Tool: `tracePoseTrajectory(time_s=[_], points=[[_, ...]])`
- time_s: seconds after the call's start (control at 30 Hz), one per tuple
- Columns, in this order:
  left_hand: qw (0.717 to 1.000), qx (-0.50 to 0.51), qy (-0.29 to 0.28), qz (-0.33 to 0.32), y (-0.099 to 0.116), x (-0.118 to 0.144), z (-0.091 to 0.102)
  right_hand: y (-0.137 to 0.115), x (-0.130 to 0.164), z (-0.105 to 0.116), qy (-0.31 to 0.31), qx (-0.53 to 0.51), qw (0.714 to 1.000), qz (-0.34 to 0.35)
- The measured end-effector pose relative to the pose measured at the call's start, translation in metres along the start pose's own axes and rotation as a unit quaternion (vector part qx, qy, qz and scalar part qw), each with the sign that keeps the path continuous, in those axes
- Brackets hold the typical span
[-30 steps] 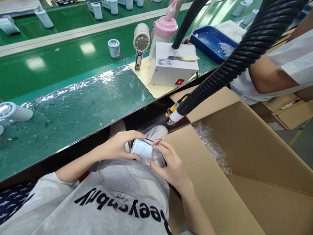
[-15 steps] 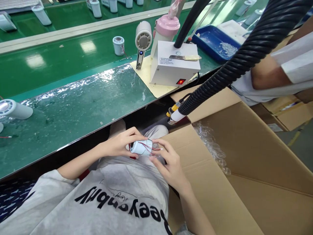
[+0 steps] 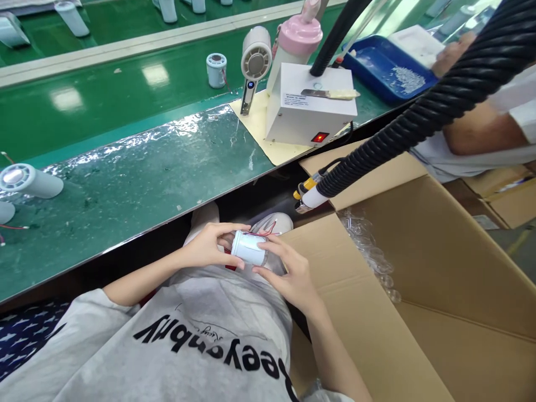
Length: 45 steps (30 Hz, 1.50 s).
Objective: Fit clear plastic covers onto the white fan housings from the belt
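Above my lap, both hands hold a pale blue cylindrical fan housing (image 3: 250,249) lying on its side. Thin red and dark wires (image 3: 268,229) stick up along its upper side. My left hand (image 3: 209,244) is closed around the left end, thumb below and fingers above. At the right end, my right hand (image 3: 290,272) grips with its fingertips on the upper side and its thumb beneath. Something clear seems to sit on that right end, partly hidden by the fingers.
A cardboard box (image 3: 469,240) with clear plastic pieces (image 3: 372,251) is at right. A black corrugated hose (image 3: 393,128) hangs over it. On the bench are a white machine (image 3: 310,111), handheld fan (image 3: 254,61), pink-lidded bottle (image 3: 298,39) and blue tray (image 3: 383,67). A co-worker's arm (image 3: 481,128) shows at right.
The housing has turned in my fingers: the wires that lay across its facing side now stand along the top. The view has shifted slightly. The co-worker's hand now shows beside the blue tray.
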<state>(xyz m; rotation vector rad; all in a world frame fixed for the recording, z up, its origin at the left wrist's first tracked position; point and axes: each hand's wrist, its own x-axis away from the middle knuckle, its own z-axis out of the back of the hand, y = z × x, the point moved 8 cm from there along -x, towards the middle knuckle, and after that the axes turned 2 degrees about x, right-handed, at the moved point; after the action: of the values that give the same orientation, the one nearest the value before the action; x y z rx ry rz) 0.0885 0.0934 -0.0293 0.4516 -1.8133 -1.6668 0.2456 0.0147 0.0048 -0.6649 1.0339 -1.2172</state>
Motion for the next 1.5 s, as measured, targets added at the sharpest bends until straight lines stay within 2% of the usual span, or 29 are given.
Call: tracePoseTrajectory(time_s=[0.07,0.17,0.27,0.4,0.53,0.67,0.9,1.07,1.33,1.5], points=[[1.0,0.001,-0.01,0.015,0.001,0.004,-0.001,-0.007,0.001,0.0,-0.004,0.007,0.999,0.039],[0.999,-0.038,-0.015,-0.004,0.009,0.006,0.002,-0.008,0.002,0.001,-0.009,-0.006,0.999,0.046],[0.992,-0.099,-0.02,-0.082,0.023,0.006,0.003,-0.005,0.001,0.002,-0.011,-0.013,0.999,0.031],[0.97,-0.133,-0.056,-0.196,0.037,0.01,-0.003,0.0,0.002,0.002,-0.021,-0.039,0.999,-0.012],[0.957,-0.135,-0.075,-0.246,0.043,0.014,-0.007,0.004,0.002,0.001,-0.034,-0.1,0.991,-0.077],[0.953,-0.134,-0.087,-0.259,0.048,0.015,-0.009,0.011,0.002,-0.002,-0.047,-0.166,0.973,-0.151],[0.951,-0.141,-0.092,-0.258,0.049,0.018,-0.008,0.022,0.003,-0.015,-0.065,-0.27,0.931,-0.239],[0.953,-0.139,-0.089,-0.253,0.047,0.02,-0.006,0.021,0.0,-0.024,-0.079,-0.297,0.913,-0.269],[0.956,-0.132,-0.095,-0.243,0.044,0.021,-0.007,0.031,0.008,-0.044,-0.115,-0.351,0.862,-0.347],[0.955,-0.116,-0.101,-0.254,0.044,0.022,-0.007,0.029,0.01,-0.055,-0.123,-0.383,0.832,-0.381]])
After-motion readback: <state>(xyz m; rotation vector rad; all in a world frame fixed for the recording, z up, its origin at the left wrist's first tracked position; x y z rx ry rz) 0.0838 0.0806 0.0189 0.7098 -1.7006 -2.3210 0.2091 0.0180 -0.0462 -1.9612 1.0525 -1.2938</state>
